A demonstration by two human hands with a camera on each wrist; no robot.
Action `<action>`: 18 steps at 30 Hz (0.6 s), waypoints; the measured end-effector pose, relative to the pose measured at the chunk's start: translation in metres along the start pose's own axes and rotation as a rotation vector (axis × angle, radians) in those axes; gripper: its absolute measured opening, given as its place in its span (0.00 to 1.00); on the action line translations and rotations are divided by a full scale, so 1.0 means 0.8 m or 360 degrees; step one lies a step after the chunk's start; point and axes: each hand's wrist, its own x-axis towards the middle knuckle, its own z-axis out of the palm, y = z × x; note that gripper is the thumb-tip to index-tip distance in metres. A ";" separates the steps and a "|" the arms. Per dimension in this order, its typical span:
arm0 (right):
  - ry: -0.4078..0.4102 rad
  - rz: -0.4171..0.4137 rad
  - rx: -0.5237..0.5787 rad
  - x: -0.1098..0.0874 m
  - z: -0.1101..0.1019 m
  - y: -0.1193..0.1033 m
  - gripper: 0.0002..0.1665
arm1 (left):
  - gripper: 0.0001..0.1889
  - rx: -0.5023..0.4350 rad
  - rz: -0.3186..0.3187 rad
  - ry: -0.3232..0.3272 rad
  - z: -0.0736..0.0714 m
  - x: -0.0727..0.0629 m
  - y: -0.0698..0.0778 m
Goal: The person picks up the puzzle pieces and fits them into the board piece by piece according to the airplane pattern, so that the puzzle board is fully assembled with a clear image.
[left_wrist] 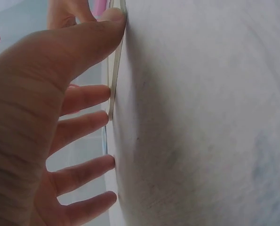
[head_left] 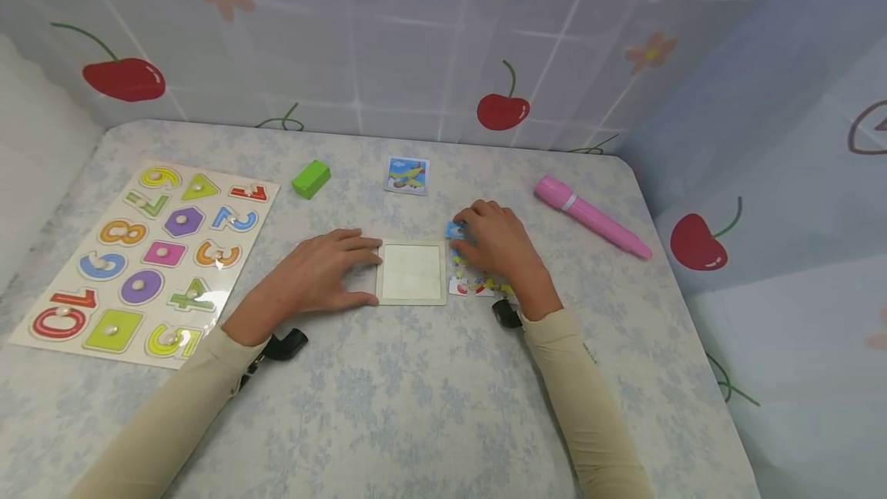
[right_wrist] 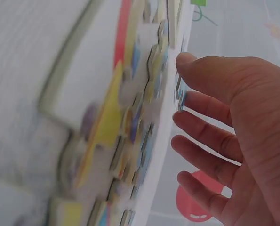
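My left hand (head_left: pixel 323 272) lies beside a square puzzle tray (head_left: pixel 412 242) with a pale, bare inside. Its thumb and some straight fingertips touch the tray's left edge, as the left wrist view also shows at the tray's side (left_wrist: pixel 115 70). To the tray's right, my right hand (head_left: pixel 500 239) is over several flat jigsaw pieces (head_left: pixel 460 285), partly hiding them. A blue jigsaw piece (head_left: pixel 453 229) shows at its thumb and index fingertips; a firm pinch is not visible. In the right wrist view the fingers (right_wrist: pixel 208 134) are spread and relaxed next to the pieces.
A shape-and-number board (head_left: pixel 154 254) lies on the left. Behind the tray are a green block (head_left: pixel 311 179) and a picture card with an airplane (head_left: pixel 407 175). A pink marker-shaped stick (head_left: pixel 592 217) lies at the right. A patterned curtain (head_left: pixel 388 45) hangs along the table's back edge.
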 end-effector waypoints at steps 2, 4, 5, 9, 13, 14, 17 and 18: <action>0.0005 -0.0023 -0.0008 0.001 0.000 -0.003 0.26 | 0.36 0.0005 0.0001 -0.0002 0.000 0.000 0.000; 0.0010 -0.0046 -0.0007 0.001 0.000 -0.008 0.26 | 0.36 0.0012 0.0004 -0.0003 0.000 0.000 0.000; 0.0015 -0.0062 -0.0004 0.001 -0.001 -0.010 0.26 | 0.35 0.0015 0.0004 -0.0003 0.000 0.000 0.000; 0.0033 -0.0128 0.0016 0.002 -0.001 -0.020 0.25 | 0.35 0.0021 0.0001 -0.0011 0.000 0.000 0.000; 0.0049 -0.0184 0.0013 0.002 0.001 -0.029 0.24 | 0.35 0.0018 -0.0007 -0.0020 -0.001 0.000 0.000; 0.0051 -0.0192 0.0007 0.003 0.002 -0.031 0.23 | 0.35 0.0015 -0.0007 -0.0020 -0.002 0.000 0.000; 0.0048 -0.0210 -0.0019 0.004 0.004 -0.038 0.23 | 0.35 0.0002 0.0000 -0.0017 -0.002 0.000 0.000; 0.0043 -0.0215 -0.0025 0.004 0.005 -0.040 0.23 | 0.35 -0.0002 0.0003 -0.0014 -0.002 0.000 0.000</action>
